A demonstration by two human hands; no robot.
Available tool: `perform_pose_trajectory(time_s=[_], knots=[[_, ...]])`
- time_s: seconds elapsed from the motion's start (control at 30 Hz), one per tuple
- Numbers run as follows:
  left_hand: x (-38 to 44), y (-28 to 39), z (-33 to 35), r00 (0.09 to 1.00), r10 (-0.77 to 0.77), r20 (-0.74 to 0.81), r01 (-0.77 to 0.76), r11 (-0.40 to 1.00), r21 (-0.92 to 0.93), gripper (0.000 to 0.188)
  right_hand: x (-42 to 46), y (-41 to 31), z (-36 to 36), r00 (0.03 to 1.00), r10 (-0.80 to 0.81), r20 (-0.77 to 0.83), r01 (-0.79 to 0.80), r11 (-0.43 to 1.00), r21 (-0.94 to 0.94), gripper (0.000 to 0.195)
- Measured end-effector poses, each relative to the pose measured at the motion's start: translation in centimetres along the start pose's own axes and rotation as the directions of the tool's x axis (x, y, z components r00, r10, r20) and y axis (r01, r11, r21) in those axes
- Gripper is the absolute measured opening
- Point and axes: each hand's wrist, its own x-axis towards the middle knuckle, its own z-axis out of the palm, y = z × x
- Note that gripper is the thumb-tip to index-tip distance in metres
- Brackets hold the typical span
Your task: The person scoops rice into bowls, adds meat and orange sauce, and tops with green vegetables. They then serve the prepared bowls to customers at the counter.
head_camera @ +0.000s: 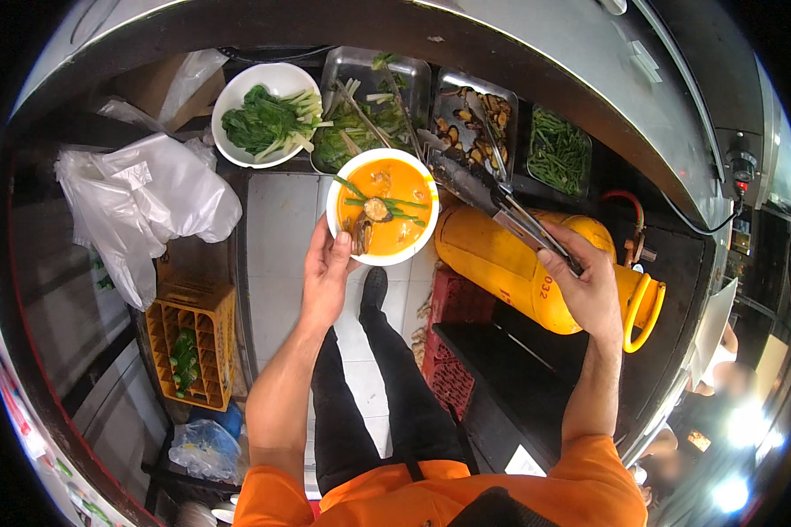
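Note:
My left hand (322, 280) holds a white bowl (430, 244) by its near left side, thumb at the rim. Orange stew (395, 236) fills it, topped with string beans (405, 203), an eggplant slice (377, 209) and a darker piece at the near edge. A pair of metal tongs (524, 228) is in my right hand (583, 280); their dark far end points toward the trays, right of the bowl. Beyond lie a metal tray of cooked eggplant slices (458, 125), with another utensil in it, and a tray of cut string beans (557, 153).
Leafy greens fill a white bowl (221, 141) and a metal tray (349, 59) at the back. A yellow gas cylinder (501, 263) lies below my right hand. Plastic bags (171, 184) hang left, above a yellow crate (221, 342) with green bottles (183, 359). People appear at far right.

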Motion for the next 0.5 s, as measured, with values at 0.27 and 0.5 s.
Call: perform_pose_trajectory(time_s=[0.27, 0.5], knots=[[-0.9, 0.3, -2.9, 1.0, -0.014, 0.022, 0.017, 0.989, -0.147, 0.059, 3.6, -1.8, 2.6, 1.0, 0.006, 0.019, -0.002, 0.978, -0.207, 0.037], [-3.1, 0.1, -5.8, 1.0, -0.007, -0.01, 0.005, 0.987, -0.162, 0.058, 11.7, -2.6, 7.1, 0.961, -0.274, -0.028, 0.25, 0.912, -0.325, 0.036]])
